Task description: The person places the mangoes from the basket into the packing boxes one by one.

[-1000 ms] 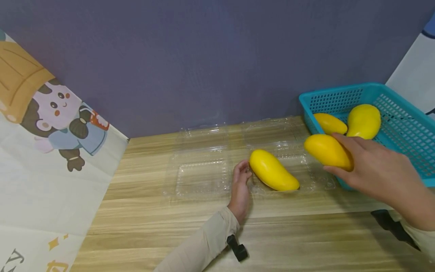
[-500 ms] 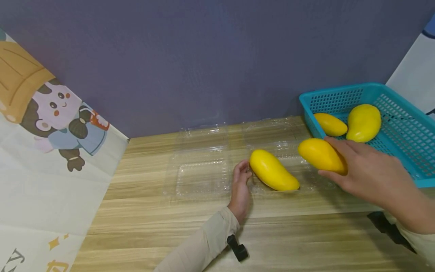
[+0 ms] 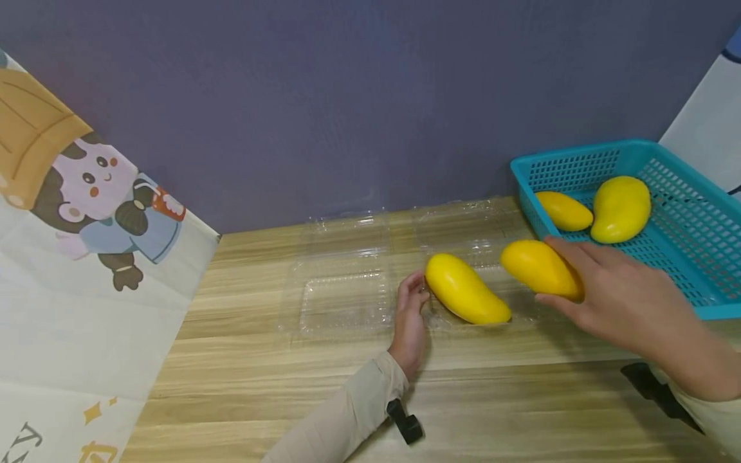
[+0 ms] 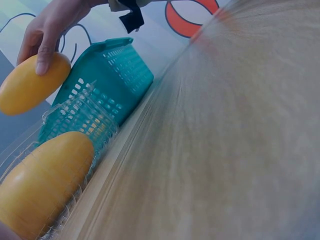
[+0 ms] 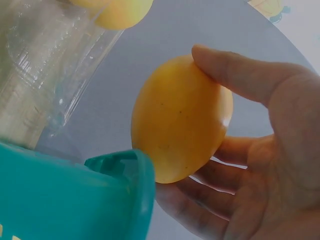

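Note:
My right hand grips a yellow mango between thumb and fingers, raised over the right part of an open clear plastic clamshell box. In the right wrist view the held mango shows small dark specks. A second mango lies slantwise in the same box, its lower end at the front rim. My left hand stands on edge at the box's left side, with relaxed fingers right at the rim beside that mango. The left wrist view shows the boxed mango behind the clear wall.
A teal plastic basket at the right holds a slim mango and a rounder mango. Another open clear clamshell box lies left of my left hand. A dark wall bounds the wooden table at the back.
My right hand has moved left and slightly nearer with its mango, away from the basket and over the right box. My left hand and the mango in the box have stayed in place.

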Demonstrator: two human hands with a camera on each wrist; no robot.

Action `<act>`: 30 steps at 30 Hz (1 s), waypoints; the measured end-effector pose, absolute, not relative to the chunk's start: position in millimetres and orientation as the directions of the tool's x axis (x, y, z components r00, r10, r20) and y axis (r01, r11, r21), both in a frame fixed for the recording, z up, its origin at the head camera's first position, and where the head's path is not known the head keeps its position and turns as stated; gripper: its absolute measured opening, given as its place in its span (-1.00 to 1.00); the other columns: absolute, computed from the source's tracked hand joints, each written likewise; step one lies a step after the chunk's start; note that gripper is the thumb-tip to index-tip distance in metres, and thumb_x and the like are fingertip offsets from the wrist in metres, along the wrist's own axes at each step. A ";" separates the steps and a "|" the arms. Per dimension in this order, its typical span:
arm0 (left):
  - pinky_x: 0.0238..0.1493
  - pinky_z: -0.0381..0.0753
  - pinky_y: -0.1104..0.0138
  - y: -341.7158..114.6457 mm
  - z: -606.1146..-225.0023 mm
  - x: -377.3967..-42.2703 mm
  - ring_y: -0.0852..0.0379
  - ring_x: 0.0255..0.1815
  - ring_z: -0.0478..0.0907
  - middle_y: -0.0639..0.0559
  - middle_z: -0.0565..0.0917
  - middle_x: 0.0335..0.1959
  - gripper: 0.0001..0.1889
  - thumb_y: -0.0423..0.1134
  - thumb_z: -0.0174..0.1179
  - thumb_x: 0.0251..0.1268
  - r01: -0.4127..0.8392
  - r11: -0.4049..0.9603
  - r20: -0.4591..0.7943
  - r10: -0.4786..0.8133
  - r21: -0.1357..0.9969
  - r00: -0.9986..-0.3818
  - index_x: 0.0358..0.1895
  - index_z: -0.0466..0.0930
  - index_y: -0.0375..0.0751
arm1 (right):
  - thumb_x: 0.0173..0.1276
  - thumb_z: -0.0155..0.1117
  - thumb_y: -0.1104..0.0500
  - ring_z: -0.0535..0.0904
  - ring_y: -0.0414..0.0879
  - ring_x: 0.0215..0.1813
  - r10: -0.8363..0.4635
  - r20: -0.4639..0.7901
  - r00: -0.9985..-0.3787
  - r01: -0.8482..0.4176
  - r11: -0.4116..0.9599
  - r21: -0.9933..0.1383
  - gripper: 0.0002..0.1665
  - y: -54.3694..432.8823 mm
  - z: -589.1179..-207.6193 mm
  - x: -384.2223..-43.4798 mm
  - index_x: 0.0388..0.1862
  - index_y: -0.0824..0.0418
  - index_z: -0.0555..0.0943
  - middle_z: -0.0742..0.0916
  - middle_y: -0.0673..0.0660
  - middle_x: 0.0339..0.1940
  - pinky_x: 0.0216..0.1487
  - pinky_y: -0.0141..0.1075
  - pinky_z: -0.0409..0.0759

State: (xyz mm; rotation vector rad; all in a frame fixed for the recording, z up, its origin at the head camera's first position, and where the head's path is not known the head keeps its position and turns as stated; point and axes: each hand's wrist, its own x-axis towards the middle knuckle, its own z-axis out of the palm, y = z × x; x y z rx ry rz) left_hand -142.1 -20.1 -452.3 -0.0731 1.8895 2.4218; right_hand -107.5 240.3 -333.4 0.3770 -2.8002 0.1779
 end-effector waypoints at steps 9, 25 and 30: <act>0.60 0.04 0.02 -20.3 -452.0 -141.5 0.00 0.55 0.16 -0.01 0.31 0.45 -0.52 -0.27 -0.11 0.42 -0.096 -0.252 -0.094 0.020 0.963 -0.995 0.40 0.28 -0.07 | 0.01 0.56 -0.25 0.64 0.25 -0.04 -0.260 0.293 -0.920 -0.300 0.949 -0.101 0.03 233.8 -337.8 -107.4 0.40 0.16 0.42 0.67 0.36 0.11 -0.41 0.15 0.61; 0.60 0.04 0.02 -20.1 -451.9 -142.7 0.00 0.55 0.16 -0.02 0.33 0.44 -0.52 -0.27 -0.12 0.42 -0.087 -0.245 -0.085 0.022 0.965 -0.996 0.39 0.28 -0.08 | 0.05 0.53 -0.26 0.67 0.26 -0.06 -0.308 0.249 -0.918 -0.343 0.932 -0.114 -0.01 225.6 -345.1 -108.0 0.39 0.13 0.42 0.70 0.34 0.06 -0.42 0.12 0.61; 0.61 0.02 0.02 -20.3 -452.2 -142.8 0.01 0.57 0.13 -0.02 0.31 0.45 -0.51 -0.27 -0.12 0.41 -0.093 -0.248 -0.090 0.025 0.964 -0.996 0.40 0.27 -0.07 | 0.05 0.54 -0.23 0.65 0.31 0.02 -0.311 0.242 -0.919 -0.347 0.930 -0.119 0.01 222.4 -347.6 -108.0 0.41 0.16 0.41 0.69 0.36 0.09 -0.33 0.19 0.64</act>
